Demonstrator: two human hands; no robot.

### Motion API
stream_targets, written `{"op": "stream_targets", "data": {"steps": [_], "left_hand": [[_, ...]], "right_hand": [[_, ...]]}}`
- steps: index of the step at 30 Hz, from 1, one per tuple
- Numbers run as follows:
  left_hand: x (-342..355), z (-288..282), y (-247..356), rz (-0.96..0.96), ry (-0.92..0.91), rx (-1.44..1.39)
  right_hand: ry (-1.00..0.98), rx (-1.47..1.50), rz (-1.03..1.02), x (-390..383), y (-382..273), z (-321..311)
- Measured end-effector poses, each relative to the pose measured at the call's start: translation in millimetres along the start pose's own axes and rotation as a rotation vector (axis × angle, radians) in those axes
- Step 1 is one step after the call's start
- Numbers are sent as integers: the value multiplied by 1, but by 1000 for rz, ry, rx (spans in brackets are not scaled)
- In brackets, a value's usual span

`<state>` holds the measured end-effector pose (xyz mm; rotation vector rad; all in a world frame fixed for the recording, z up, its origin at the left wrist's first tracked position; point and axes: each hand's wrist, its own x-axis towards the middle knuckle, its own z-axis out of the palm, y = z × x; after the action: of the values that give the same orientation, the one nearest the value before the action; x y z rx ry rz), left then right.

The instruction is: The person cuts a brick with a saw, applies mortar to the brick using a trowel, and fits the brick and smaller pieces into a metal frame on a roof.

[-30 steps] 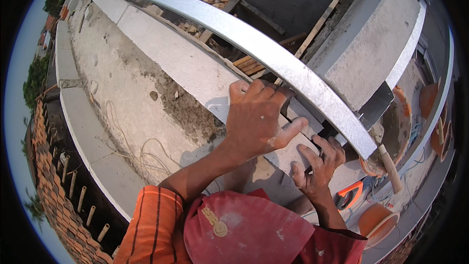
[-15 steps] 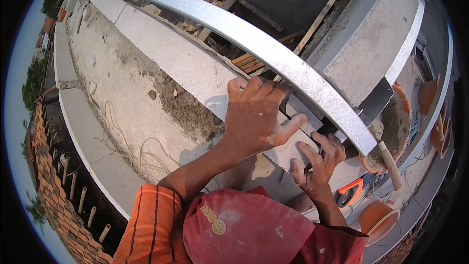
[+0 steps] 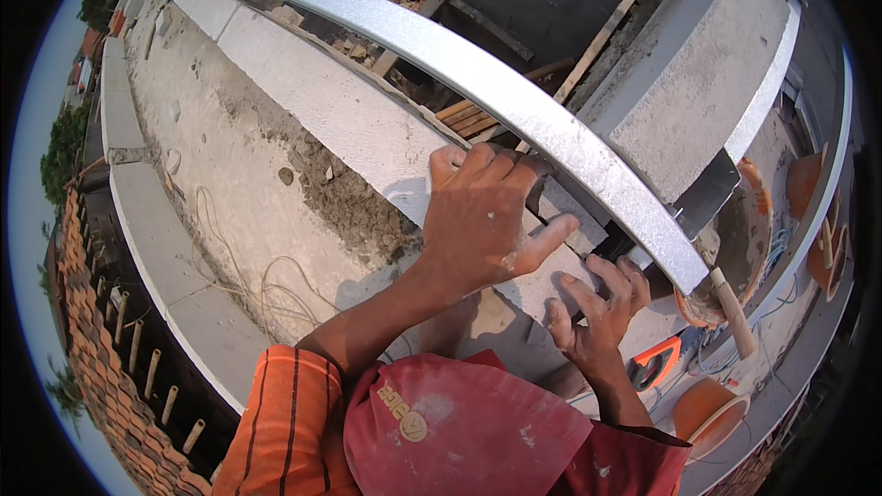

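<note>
My left hand (image 3: 487, 216) is closed over the top of a pale concrete block (image 3: 542, 285) in the low wall, its fingers curled over the far edge and its thumb stretched to the right. Close by on the right, my right hand (image 3: 602, 308) bends its fingers over the same block, thumb apart on the near side. The fingers' undersides are hidden. Just beyond both hands, a long silvery metal channel (image 3: 514, 92) runs above the wall. A small grey block piece (image 3: 574, 220) shows between the channel and my left thumb.
Loose mortar (image 3: 354, 197) and a thin cord (image 3: 266, 289) lie left of the wall. At right are a wooden-handled tool (image 3: 732, 312), an orange mortar tub (image 3: 758, 193), an orange-handled saw (image 3: 654, 363) and an orange bucket (image 3: 712, 413). A thick block (image 3: 689, 101) stands beyond the channel.
The fingers of my right hand have shifted slightly toward me on the block. My left hand stays nearly where it was, and the metal channel looks unmoved.
</note>
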<state>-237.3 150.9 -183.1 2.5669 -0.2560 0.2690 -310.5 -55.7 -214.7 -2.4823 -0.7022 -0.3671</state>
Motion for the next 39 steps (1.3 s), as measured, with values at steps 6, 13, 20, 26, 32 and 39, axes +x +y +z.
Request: {"op": "stream_targets", "data": {"steps": [6,13,20,26,32,39], "left_hand": [[1,-8,-3,20,90,-229],[-7,-36,-48,5,382,-477],[71,-92,-116,174,560,-268],[121,-101,-165,266,274,88],[120,-97,-156,68,135,113],[120,-85,-144,-138,227,90]], "right_hand": [[-7,434,-293,27,1,-64],[-60,146,-239,91,29,-125],[-366,5,-5,120,26,-113],[-509,-105,-97,110,35,-104],[-553,-326,-206,95,41,-116],[-534,-308,-188,100,39,-108]]}}
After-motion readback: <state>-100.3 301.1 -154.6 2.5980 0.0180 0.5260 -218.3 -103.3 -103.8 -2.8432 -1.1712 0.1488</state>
